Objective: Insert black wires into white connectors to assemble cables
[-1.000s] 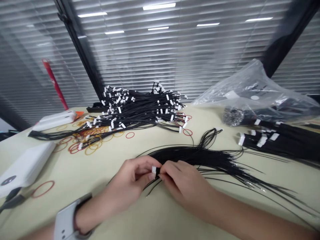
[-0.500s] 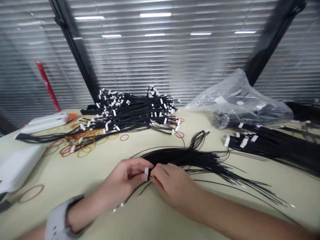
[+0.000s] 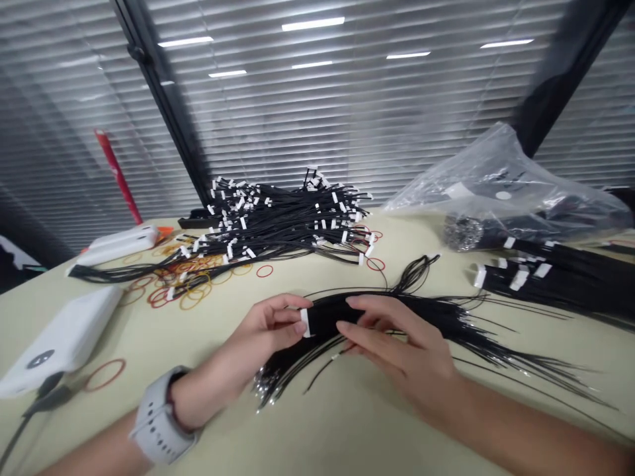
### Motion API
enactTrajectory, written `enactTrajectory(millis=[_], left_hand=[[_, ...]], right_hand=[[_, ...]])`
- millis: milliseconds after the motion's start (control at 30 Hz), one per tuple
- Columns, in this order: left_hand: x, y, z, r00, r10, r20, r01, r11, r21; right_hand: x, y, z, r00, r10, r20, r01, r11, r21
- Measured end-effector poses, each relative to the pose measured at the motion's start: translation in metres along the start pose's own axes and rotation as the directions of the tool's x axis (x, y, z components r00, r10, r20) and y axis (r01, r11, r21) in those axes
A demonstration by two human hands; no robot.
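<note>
A white connector (image 3: 305, 323) with black wires running from it is pinched between the thumb and fingers of my left hand (image 3: 270, 330). To its right, my right hand (image 3: 397, 337) has its thumb and forefinger apart over the black wires; its other fingers are curled and partly hidden, touching or very near a thin wire. A loose bundle of black wires (image 3: 446, 314) lies beneath and beyond my right hand, its silvery ends spread to the right. More silvery wire ends (image 3: 265, 387) show below my left hand.
Behind lies a pile of black cables (image 3: 278, 215) with white connectors. Rubber bands (image 3: 198, 281) and two white devices (image 3: 74, 330) are at the left. A clear plastic bag (image 3: 496, 185) and connectored cables (image 3: 570, 274) lie at the right. A red stick (image 3: 118, 177) leans by the blinds.
My right hand has moved right, away from the connector, and its fingers have spread. The connector and a flat row of wires now show beside my left hand. The view has shifted slightly.
</note>
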State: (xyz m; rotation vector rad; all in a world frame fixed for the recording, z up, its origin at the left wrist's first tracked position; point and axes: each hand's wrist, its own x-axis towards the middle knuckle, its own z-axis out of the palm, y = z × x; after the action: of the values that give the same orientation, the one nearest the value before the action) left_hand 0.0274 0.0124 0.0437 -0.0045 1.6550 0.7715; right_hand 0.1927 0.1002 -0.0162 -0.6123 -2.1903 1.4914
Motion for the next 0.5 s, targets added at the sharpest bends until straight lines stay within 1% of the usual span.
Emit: enactTrajectory(millis=[67, 133, 167, 233, 333, 400, 500], left_hand=[[-0.0008, -0.0013, -0.0004, 1.0, 0.005, -0.006, -0.005, 1.0, -0.013], [-0.0015, -0.0022, -0.0014, 1.0, 0.004, -0.003, -0.004, 1.0, -0.028], [-0.0017, -0.0024, -0.002, 1.0, 0.001, -0.001, -0.001, 0.999, -0.038], [-0.002, -0.0018, -0.0032, 1.0, 0.004, -0.012, -0.005, 0.999, -0.053], [-0.0022, -0.0002, -0.0042, 1.0, 0.007, -0.031, -0.008, 0.998, -0.058], [-0.0025, 0.0007, -0.004, 1.0, 0.009, -0.029, -0.01, 0.999, -0.048], [-0.0026, 0.0011, -0.0032, 1.0, 0.013, -0.019, -0.014, 0.999, -0.035]], right_hand=[[0.0004, -0.0018, 0.0, 0.997, 0.059, 0.046, -0.06, 0.998, 0.021], [0.0015, -0.0021, 0.0014, 0.992, 0.066, 0.105, -0.066, 0.998, -0.006], [0.002, -0.0016, 0.0026, 0.99, 0.053, 0.129, -0.049, 0.998, -0.039], [0.0024, 0.0001, 0.0051, 0.987, -0.007, 0.16, 0.023, 0.995, -0.101], [0.0016, 0.0027, 0.007, 0.98, -0.115, 0.161, 0.14, 0.978, -0.152], [0.0011, 0.0034, 0.0065, 0.98, -0.131, 0.15, 0.155, 0.975, -0.16], [0.0016, 0.0031, 0.0049, 0.981, -0.11, 0.159, 0.135, 0.979, -0.154]])
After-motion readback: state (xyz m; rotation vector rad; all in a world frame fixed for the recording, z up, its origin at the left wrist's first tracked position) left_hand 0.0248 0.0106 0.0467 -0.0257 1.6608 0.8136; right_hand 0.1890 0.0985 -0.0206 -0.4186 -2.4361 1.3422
